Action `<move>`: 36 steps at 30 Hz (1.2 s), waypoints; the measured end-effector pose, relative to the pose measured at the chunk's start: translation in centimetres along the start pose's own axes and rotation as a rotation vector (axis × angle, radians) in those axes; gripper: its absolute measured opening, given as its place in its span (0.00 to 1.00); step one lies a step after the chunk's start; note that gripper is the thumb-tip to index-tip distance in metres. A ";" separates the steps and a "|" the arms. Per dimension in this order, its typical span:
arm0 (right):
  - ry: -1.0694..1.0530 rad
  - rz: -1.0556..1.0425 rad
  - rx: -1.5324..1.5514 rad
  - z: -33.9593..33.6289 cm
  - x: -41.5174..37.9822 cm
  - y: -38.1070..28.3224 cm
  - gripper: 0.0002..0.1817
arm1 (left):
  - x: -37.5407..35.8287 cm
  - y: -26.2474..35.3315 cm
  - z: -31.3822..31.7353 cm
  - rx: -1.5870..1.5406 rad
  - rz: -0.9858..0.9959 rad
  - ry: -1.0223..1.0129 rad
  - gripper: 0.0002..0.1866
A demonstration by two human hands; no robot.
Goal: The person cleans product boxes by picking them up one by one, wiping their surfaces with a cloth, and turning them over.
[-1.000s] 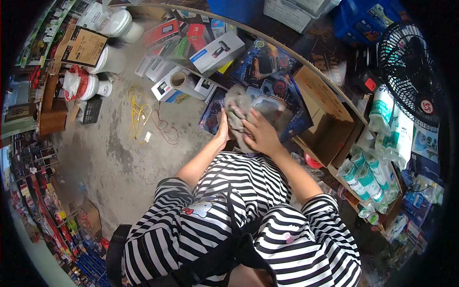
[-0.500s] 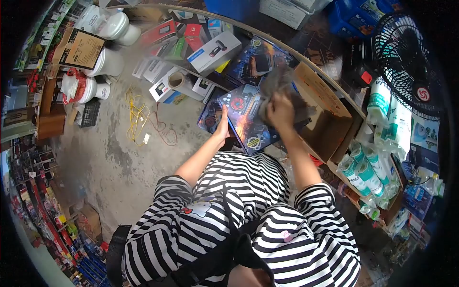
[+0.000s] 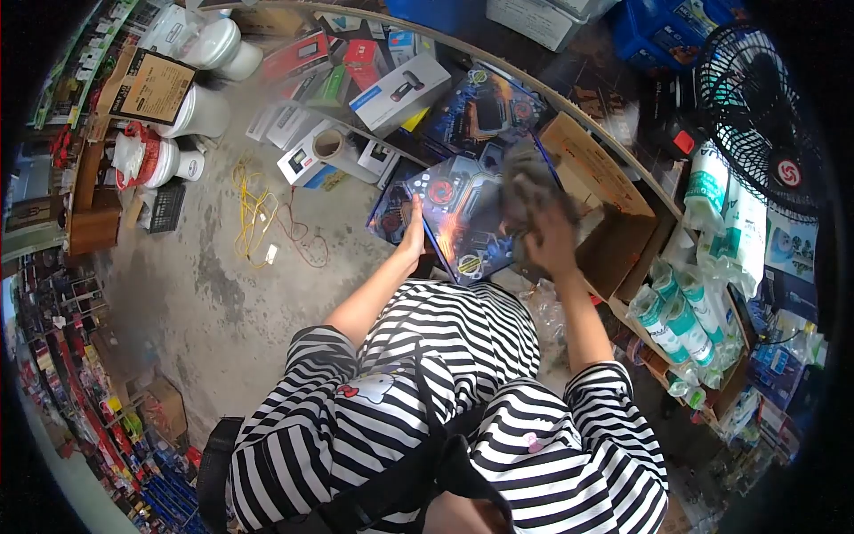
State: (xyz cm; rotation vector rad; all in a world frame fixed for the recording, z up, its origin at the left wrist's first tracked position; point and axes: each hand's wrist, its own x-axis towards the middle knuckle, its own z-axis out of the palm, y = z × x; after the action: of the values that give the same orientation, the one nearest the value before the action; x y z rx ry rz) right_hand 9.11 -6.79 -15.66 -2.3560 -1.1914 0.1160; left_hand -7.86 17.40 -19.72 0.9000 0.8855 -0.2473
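Note:
My left hand (image 3: 413, 235) grips the left edge of a dark blue printed box (image 3: 452, 206), thumb on its face. The box is tilted toward me above my lap. My right hand (image 3: 553, 238), smeared by motion, is closed on a dark grey cloth (image 3: 527, 178) at the right part of the box's face. The cloth hides that part of the print. A similar blue box (image 3: 487, 105) lies just behind, and the corner of another blue box (image 3: 388, 217) shows to the left, partly covered.
An opened cardboard carton (image 3: 594, 169) stands right of my hands. Beyond the held box lie a white product box (image 3: 400, 93) and a tape roll (image 3: 328, 143). Yellow cable (image 3: 252, 214) lies on the floor. A black fan (image 3: 752, 116) and wrapped rolls (image 3: 676, 325) are at right.
My right hand has moved with the cloth to the right across the box, uncovering more of its middle. My left hand and the box have hardly moved.

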 end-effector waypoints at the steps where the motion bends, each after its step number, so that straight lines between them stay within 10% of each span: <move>1: 0.071 0.035 -0.062 -0.5 0.6 1.2 0.31 | 0.4 -0.4 0.0 0.009 0.028 0.059 0.55; 8: 0.186 0.357 -0.186 1.4 1.8 0.3 0.31 | -0.9 0.3 0.9 0.002 0.053 0.111 0.54; 17: -0.265 -0.372 0.249 2.7 0.3 -11.1 0.29 | 1.0 -1.2 -0.5 -0.066 0.165 0.056 0.54; 30: 0.228 0.232 -0.144 1.1 1.5 0.0 0.29 | -1.5 1.0 1.8 -0.005 -0.003 0.148 0.53; 36: 0.096 0.033 0.101 4.1 3.0 -10.0 0.28 | -3.5 1.2 1.8 0.143 0.102 -0.019 0.26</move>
State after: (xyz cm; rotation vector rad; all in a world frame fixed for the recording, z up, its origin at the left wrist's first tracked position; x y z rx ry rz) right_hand 2.42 2.14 -14.15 -2.2677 -1.0764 0.0707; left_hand -8.44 16.15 -15.79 1.0711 0.8094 -0.2326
